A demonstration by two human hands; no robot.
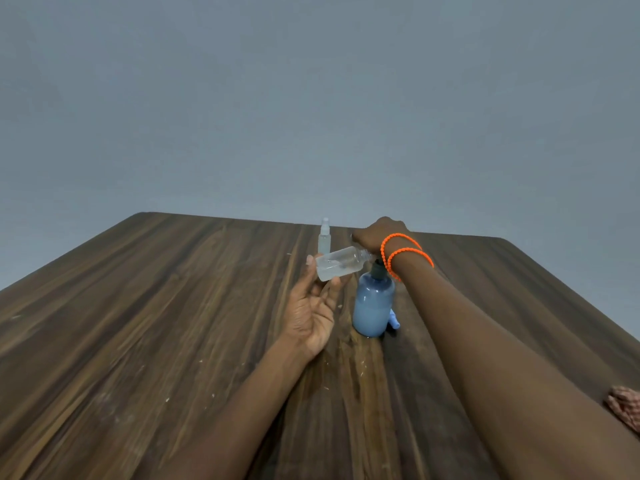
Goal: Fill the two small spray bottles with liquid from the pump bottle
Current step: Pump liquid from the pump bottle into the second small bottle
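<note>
My left hand (pixel 313 306) holds a small clear spray bottle (pixel 341 267) between thumb and fingers, tilted nearly flat, its open neck pointing right under my right hand. It holds a little clear liquid. My right hand (pixel 375 233) lies on top of the blue pump bottle (pixel 373 308), covering the pump head; whether its fingers curl round the pump is hidden. The pump bottle stands upright on the wooden table (pixel 173 323) and is partly full of pale blue liquid. A second small spray bottle (pixel 325 239), capped, stands upright behind the tilted one.
A small blue object (pixel 394 320) lies on the table just right of the pump bottle's base. Two orange bead bracelets (pixel 403 252) circle my right wrist. A patterned cloth (pixel 625 408) shows at the right edge. A grey wall rises behind the table.
</note>
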